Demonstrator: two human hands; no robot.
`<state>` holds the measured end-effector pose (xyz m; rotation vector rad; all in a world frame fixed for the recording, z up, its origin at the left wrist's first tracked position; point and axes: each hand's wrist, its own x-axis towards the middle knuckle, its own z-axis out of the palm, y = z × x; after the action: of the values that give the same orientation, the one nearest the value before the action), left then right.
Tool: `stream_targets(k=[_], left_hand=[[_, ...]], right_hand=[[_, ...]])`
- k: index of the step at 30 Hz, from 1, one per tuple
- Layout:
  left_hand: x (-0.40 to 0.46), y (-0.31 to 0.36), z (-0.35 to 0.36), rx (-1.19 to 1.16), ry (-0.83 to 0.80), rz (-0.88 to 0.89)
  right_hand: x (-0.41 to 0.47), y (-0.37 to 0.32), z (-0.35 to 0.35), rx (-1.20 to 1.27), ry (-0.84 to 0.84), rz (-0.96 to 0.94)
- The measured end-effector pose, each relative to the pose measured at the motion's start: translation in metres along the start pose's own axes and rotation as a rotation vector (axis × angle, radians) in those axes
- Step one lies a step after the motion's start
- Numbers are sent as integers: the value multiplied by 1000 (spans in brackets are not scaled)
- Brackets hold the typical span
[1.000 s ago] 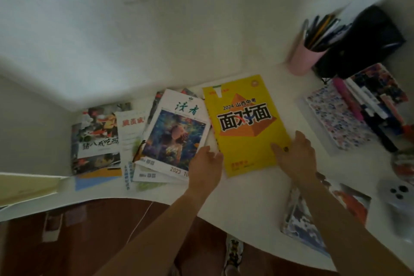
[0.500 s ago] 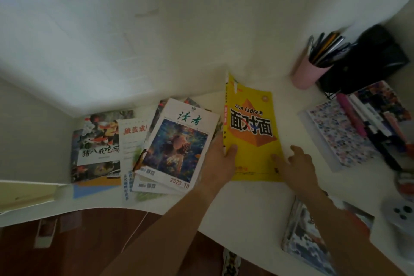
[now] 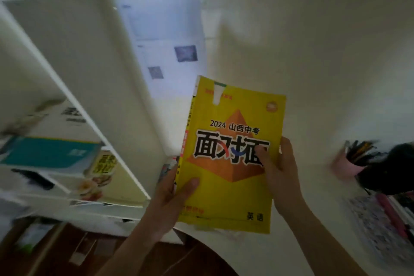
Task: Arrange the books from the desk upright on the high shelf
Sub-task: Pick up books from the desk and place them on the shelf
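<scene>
A single head-worn camera looks forward, close on the white shelf unit (image 3: 74, 87) and wall. The edges seem motion-blurred.

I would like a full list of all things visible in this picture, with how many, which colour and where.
yellow book: one, yellow with an orange pyramid, held up at centre
white shelf unit: one, white, left
teal book: one, teal, lying flat in the shelf unit, far left
pen cup: one, pink, blurred, on the desk at right
patterned notebook: one, floral, lower right
left hand: grips the yellow book's lower spine edge
right hand: grips its right edge, thumb on the cover
</scene>
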<state>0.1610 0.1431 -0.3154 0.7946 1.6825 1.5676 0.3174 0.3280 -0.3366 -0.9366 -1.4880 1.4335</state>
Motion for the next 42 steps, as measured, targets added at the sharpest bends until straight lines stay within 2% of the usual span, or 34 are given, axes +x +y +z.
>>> stream_targets(k=[6,9,21,25,28,33,39,42], left_hand=[[-44,74,-106,-6,324,236],[-61,101,-156,18,465,313],[-65,189,-369,50,702,576],[-52,217,-442,93,849,661],[-50,233,-491,172,1036,705],[-57,249,-544,243,1307,767],[-54,261,-567,283,1357,771],[-49,268,-572,379,1366,789]], right_hand=[[-33,-122,127,59,-163,-362],[-51,-160,184,92,-232,-458],[-69,-264,427,137,-351,-694],[-51,-303,512,-52,-389,-799],[-43,-327,560,-250,-320,-906],[-41,-350,614,-597,72,-1279],[-39,-344,670,-863,173,-1331],[-32,-342,684,-906,228,-1332]])
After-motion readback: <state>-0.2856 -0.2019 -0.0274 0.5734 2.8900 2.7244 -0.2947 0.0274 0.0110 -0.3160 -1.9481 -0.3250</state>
